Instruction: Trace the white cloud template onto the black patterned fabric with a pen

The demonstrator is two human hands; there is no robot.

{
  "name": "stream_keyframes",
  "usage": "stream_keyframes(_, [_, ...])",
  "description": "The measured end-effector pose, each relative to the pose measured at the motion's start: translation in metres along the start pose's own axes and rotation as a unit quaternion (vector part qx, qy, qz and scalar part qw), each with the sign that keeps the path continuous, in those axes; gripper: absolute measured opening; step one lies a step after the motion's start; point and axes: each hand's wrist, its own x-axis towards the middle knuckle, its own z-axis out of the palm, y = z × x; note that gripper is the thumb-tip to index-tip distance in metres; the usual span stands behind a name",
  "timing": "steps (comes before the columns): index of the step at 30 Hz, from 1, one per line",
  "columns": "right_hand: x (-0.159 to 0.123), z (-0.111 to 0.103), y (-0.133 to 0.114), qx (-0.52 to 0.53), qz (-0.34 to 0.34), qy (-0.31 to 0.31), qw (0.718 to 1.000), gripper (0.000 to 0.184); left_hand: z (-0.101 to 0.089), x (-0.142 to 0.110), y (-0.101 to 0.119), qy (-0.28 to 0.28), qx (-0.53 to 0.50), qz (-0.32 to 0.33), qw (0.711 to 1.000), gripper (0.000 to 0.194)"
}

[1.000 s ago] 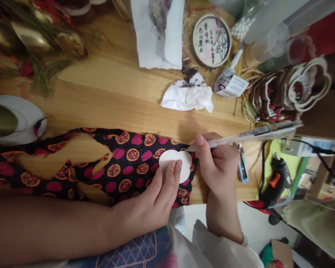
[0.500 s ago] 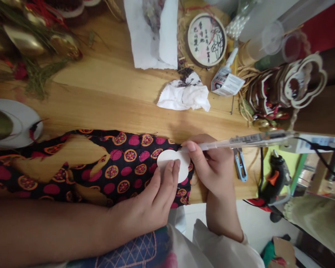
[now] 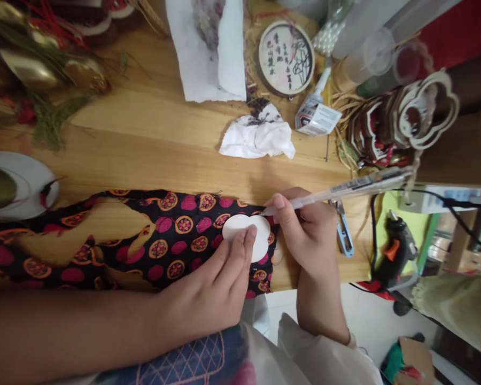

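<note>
A white heart-like card shape (image 3: 261,247) lies on black fabric (image 3: 192,235) printed with pink dots and orange flowers. Stretched out, the fingers of my left hand (image 3: 220,275) press flat on the card; its thumb is hidden. Between thumb and fingers of my right hand (image 3: 304,230) is a clear pen (image 3: 336,191), slanting up to the right. The pen tip sits at the card's upper right edge, over the fabric; whether it touches is too small to tell. Irregular holes in the fabric's left part show the wooden table (image 3: 160,144).
Beyond the fabric lie a crumpled white tissue (image 3: 260,138), a glue tube (image 3: 318,109) and a round lettered frame (image 3: 286,59). Blue clippers (image 3: 344,232) and a glue gun (image 3: 395,248) are to the right. A white plate (image 3: 36,184) stands at left.
The pen tip has moved slightly along the card's upper right edge, and the pen leans at a steeper angle. My left hand still presses the card. The view has shifted a little.
</note>
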Motion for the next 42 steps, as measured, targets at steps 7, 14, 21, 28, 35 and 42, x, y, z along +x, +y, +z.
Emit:
stream_keyframes(7, [-0.001, 0.0, 0.002, 0.012, 0.005, 0.0, 1.0, 0.026, 0.006, -0.001, -0.001, 0.03, -0.009, -0.025, 0.999, 0.044])
stream_keyframes(14, [-0.001, -0.001, 0.003, 0.017, 0.012, -0.013, 1.0, 0.029, 0.008, 0.008, -0.002, 0.047, -0.037, -0.048, 0.997, 0.04])
stream_keyframes(21, [0.0, 0.0, 0.003, 0.007, -0.016, -0.023, 1.0, 0.03, 0.01, 0.011, -0.006, 0.038, -0.076, -0.029, 0.996, 0.042])
stream_keyframes(28, [0.0, -0.001, 0.002, 0.005, -0.007, -0.025, 1.0, 0.032, 0.009, 0.01, -0.007, 0.027, -0.077, -0.021, 0.996, 0.042])
stream_keyframes(35, [0.001, 0.0, 0.003, 0.035, -0.042, -0.043, 0.998, 0.027, 0.01, 0.01, -0.008, 0.041, -0.073, -0.017, 0.996, 0.043])
stream_keyframes(42, [0.0, -0.001, 0.002, 0.009, -0.014, -0.01, 1.0, 0.03, 0.01, 0.01, -0.008, 0.031, -0.068, -0.014, 0.997, 0.041])
